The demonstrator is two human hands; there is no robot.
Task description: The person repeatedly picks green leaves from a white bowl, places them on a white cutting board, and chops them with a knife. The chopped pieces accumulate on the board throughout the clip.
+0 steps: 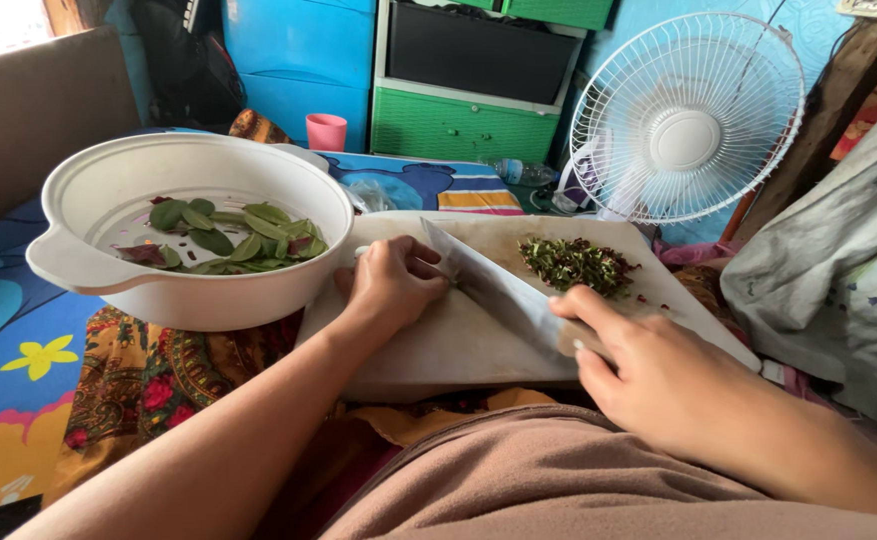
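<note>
Cluttered room: white cutting board on patterned cloth, fan behind

One bowl, one knife, one fan

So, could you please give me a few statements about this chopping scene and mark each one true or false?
1. The right hand holds the knife. True.
2. The bowl holds whole green leaves. True.
3. The chopped pile lies in the bowl. False: it lies on the board, near its far edge.
4. The left hand rests on the fan. False: it is on the board, beside the blade.
5. A pink cup stands behind the bowl. True.
</note>
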